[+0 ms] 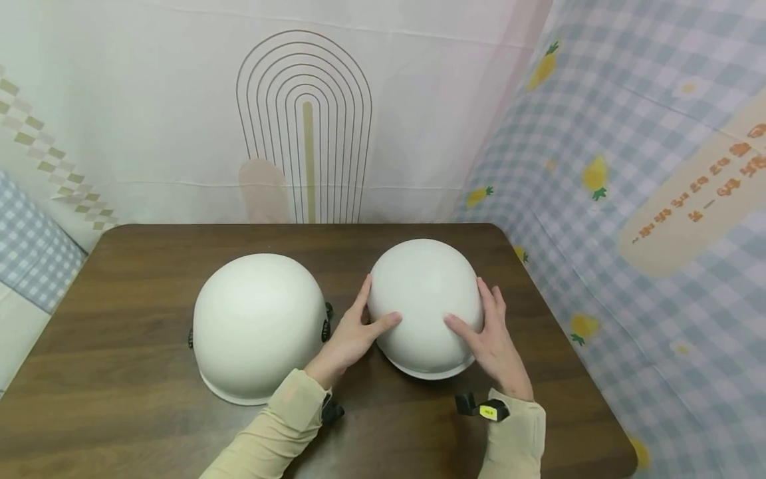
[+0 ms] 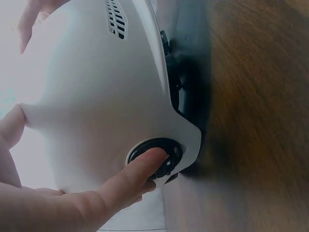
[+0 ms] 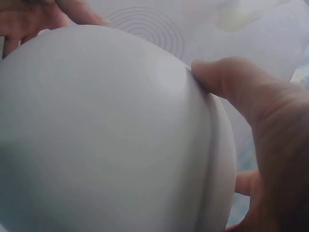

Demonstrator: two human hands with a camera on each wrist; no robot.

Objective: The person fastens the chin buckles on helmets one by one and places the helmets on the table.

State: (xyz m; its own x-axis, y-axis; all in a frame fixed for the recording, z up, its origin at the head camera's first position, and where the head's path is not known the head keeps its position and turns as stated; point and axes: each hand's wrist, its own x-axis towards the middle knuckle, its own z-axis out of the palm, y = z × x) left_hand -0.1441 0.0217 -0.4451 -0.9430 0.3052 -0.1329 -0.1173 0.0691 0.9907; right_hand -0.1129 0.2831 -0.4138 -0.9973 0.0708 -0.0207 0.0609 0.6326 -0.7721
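A white helmet (image 1: 426,293), dome up on the right part of the table, is held between both hands. On its left side the left hand (image 1: 350,336) grips it, thumb on the shell. The right hand (image 1: 495,346) holds the opposite side, its thumb also on the dome. In the left wrist view, a finger lies on a round black fitting (image 2: 171,152) near the rim, and slotted vents (image 2: 117,19) show further along the shell. The right wrist view is mostly filled by the smooth shell (image 3: 106,125). The helmet's inside is largely hidden.
Left of the hands, a second white helmet (image 1: 257,319) sits dome up with black fittings (image 1: 326,329) at its sides. Both stand on a dark brown wooden table (image 1: 137,279). Patterned cloth (image 1: 419,120) hangs behind, and checked cloth (image 1: 598,120) hangs along the right.
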